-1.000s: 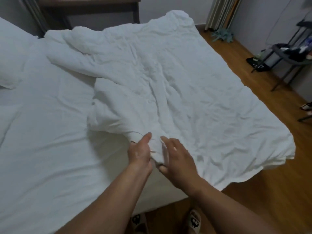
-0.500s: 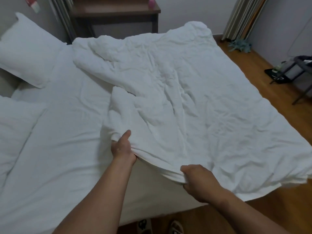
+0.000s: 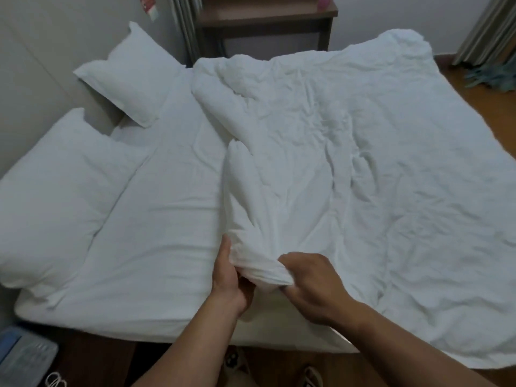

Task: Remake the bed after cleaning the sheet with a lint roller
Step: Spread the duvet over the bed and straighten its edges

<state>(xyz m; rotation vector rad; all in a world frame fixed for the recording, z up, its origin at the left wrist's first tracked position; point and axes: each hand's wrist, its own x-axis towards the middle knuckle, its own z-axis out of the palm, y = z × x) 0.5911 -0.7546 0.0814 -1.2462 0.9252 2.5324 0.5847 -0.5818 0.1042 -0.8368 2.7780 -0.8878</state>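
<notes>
At the far left, a near pillow and a far pillow at the head of the bed; beside them, bare sheet, lightly creased, uncovered across the left half of the mattress. Just right of that, left hand, curled round a bunched edge of the duvet, thumb up along the fabric, holding it at the near side of the bed; on the same bunch from the other side, right hand, fingers bent down over the cloth and gripping it. Further right, the rest of the duvet, rumpled, heaped over the right half and hanging toward the wooden floor. Judged as the spreading step: cover not yet drawn up. Next, probably: hold both grips firm; part the hands along the edge; pull leftward toward the pillows, lifting enough to open the folded ridge.
</notes>
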